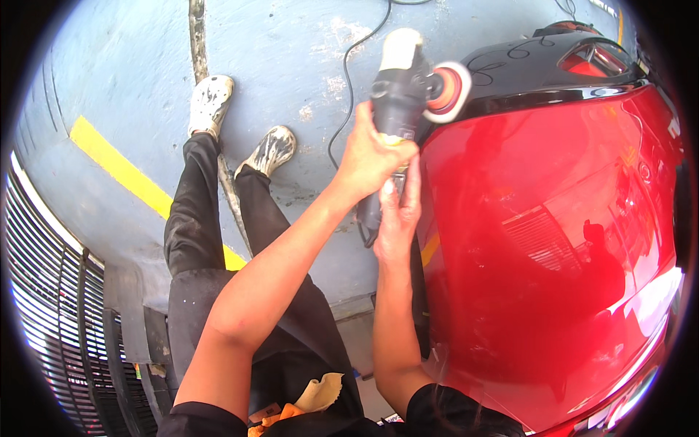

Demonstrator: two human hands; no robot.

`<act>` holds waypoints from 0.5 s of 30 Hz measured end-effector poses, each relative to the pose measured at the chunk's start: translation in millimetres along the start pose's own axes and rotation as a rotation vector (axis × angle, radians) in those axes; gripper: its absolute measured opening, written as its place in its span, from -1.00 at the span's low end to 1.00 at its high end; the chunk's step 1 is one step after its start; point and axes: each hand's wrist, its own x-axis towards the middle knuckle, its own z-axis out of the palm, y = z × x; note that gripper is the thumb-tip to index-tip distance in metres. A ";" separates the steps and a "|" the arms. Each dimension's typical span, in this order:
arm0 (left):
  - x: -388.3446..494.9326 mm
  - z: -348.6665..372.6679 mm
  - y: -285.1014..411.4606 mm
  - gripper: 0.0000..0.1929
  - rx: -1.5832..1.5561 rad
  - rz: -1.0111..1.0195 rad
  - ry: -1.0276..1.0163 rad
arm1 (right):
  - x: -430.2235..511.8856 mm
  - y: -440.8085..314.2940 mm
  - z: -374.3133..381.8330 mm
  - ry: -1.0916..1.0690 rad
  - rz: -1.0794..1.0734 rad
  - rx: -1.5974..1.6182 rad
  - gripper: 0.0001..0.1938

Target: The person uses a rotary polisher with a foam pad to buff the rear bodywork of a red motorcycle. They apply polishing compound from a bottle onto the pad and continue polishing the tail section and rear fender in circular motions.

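A black power polisher [397, 112] with a pale head cover is held out in front of me, its length running away from me. My left hand [377, 155] is wrapped round its body. Nearer to me, my right hand [401, 218] holds the rear part, thumb and fingers along it. The round polishing pad [456, 93], orange and red with a white face, points right towards the car. It sits by the edge of the black trim [508, 98]; whether it touches I cannot tell. The glossy red car panel [491, 218] lies right of both hands.
A black cord [346, 65] trails over the blue-grey floor [295, 33]. A yellow line [120, 164] and a dark floor joint [197, 43] cross it. Slatted metalwork [54, 306] stands at left. A red lamp [595, 60] is set in the black trim. Orange and tan cloths [319, 393] hang at my waist.
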 end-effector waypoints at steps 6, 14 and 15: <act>-0.9 -41.0 -78.9 -0.15 -0.185 -0.375 -0.079 | -22.3 45.9 14.2 0.110 0.292 0.007 -0.13; 79.3 -36.2 -28.9 0.22 -0.003 -0.138 -0.128 | 48.0 19.0 67.0 0.161 0.092 -0.004 -0.10; 84.3 -35.0 -26.3 0.24 -0.019 -0.178 -0.117 | 53.1 18.7 71.8 0.184 0.076 0.038 -0.10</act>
